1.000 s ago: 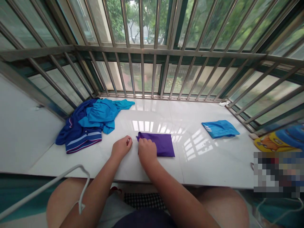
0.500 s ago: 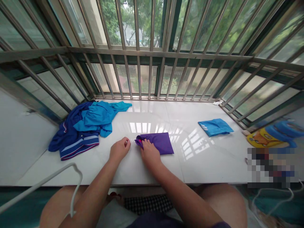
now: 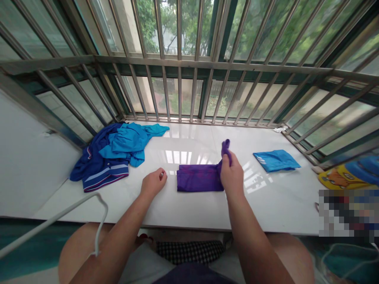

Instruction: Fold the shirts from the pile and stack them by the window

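Note:
A long folded strip of purple cloth, a garment whose kind I cannot make out (image 3: 199, 178), lies across the white ledge in front of me. My right hand (image 3: 232, 171) grips its right end between thumb and fingers and holds that end up off the surface. The rest of the strip lies flat. To the left of the cloth and apart from it, my left hand (image 3: 154, 183) rests with its fingers curled closed, and I see no thing in it. A flat folded blue garment (image 3: 276, 160) lies to the right.
Dark blue and light blue clothes (image 3: 127, 144) lie heaped on the ledge (image 3: 166, 213) at left. A yellow and blue container (image 3: 346, 173) stands at far right beside a pixelated patch. Metal window bars (image 3: 180, 94) close off the back. A white cable (image 3: 59, 215) crosses the lower left.
My right hand has moved right and now lifts one end of the purple garment, which has opened from a compact packet into a longer strip. My left hand stays curled. The view has shifted slightly.

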The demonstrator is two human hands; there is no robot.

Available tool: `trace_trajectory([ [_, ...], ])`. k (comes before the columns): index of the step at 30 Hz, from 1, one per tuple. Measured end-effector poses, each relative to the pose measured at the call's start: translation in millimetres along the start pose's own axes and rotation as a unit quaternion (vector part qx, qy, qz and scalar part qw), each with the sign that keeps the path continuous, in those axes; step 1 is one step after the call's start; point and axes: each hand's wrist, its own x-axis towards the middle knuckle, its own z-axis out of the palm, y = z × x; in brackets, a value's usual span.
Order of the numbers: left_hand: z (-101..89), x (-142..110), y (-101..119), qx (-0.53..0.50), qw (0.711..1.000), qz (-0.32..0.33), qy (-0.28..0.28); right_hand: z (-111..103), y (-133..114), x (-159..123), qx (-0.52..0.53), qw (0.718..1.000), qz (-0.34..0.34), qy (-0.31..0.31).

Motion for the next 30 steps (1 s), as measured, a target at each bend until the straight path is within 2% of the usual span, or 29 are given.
trace_trajectory([
  [1, 0.2, 0, 0, 0.001, 1.000, 0.000, 0.001, 15, -2, -10, -0.064, 0.995, -0.049, -0.051],
  [3, 0.6, 0, -1, 0.002, 1.000, 0.001, 0.002, 53, -1, -40, -0.155, 0.964, -0.122, -0.175],
  [5, 0.8, 0, -1, 0.003, 1.000, 0.001, 0.002, 93, 9, -74, -0.239, 0.905, -0.167, -0.310],
  [6, 0.8, 0, 0, 0.004, 1.000, 0.001, 0.002, 109, 16, -90, -0.261, 0.882, -0.191, -0.341],
  [8, 0.8, 0, 0, 0.005, 1.000, 0.002, 0.003, 132, 29, -114, -0.287, 0.861, -0.221, -0.357],
  [10, 0.8, 0, 0, 0.004, 1.000, 0.002, 0.003, 142, 37, -125, -0.303, 0.855, -0.223, -0.356],
  [15, 1.6, 0, -2, 0.004, 1.000, 0.004, 0.009, 141, 34, -114, -0.326, 0.846, -0.219, -0.360],
  [18, 1.9, 1, -3, 0.006, 1.000, 0.002, 0.004, 128, 29, -98, -0.272, 0.869, -0.207, -0.359],
  [20, 1.5, 1, -3, 0.009, 1.000, -0.001, -0.004, 109, 26, -80, -0.220, 0.895, -0.184, -0.341],
  [23, 0.6, 1, -2, 0.012, 1.000, -0.006, -0.013, 66, 25, -38, -0.091, 0.963, -0.103, -0.231],
  [25, -0.1, 1, -2, 0.017, 1.000, -0.008, -0.016, 32, 25, -4, 0.043, 0.990, -0.021, -0.134],
  [26, -0.3, 1, -2, 0.020, 1.000, -0.008, -0.017, 15, 26, 14, 0.110, 0.989, 0.019, -0.094],
  [28, -0.4, 2, -2, 0.024, 0.999, -0.008, -0.019, -21, 27, 49, 0.230, 0.969, 0.082, -0.031],
  [30, -0.1, 2, -2, 0.024, 0.999, -0.005, -0.020, -55, 29, 83, 0.299, 0.949, 0.097, 0.011],
])
